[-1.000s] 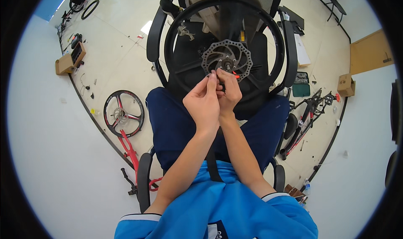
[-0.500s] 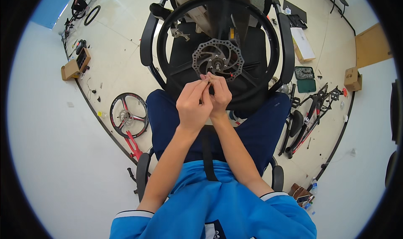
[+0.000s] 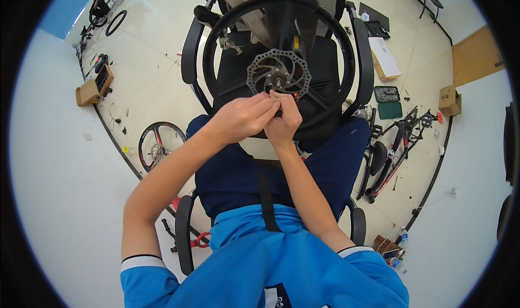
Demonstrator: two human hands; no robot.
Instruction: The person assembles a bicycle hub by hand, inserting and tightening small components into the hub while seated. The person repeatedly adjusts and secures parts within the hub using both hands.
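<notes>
Left of the black bicycle wheel (image 3: 279,64) propped on the office chair, open brown cardboard box (image 3: 93,86); at its silver toothed brake disc (image 3: 279,74), still mounted, left hand (image 3: 241,118) and right hand (image 3: 283,121) pinched together on something too small to identify; right of it, flat white package (image 3: 384,58), green case (image 3: 390,110), brown carton (image 3: 448,100).

A bicycle wheel (image 3: 279,75) lies on the office chair (image 3: 330,48) ahead, a spare wheel (image 3: 160,144) on the floor at left, a bike frame (image 3: 398,145) at right.

Black wheel (image 3: 216,48) with silver perforated brake disc (image 3: 254,72), blue shirt (image 3: 260,264), navy trousers (image 3: 227,178)
</notes>
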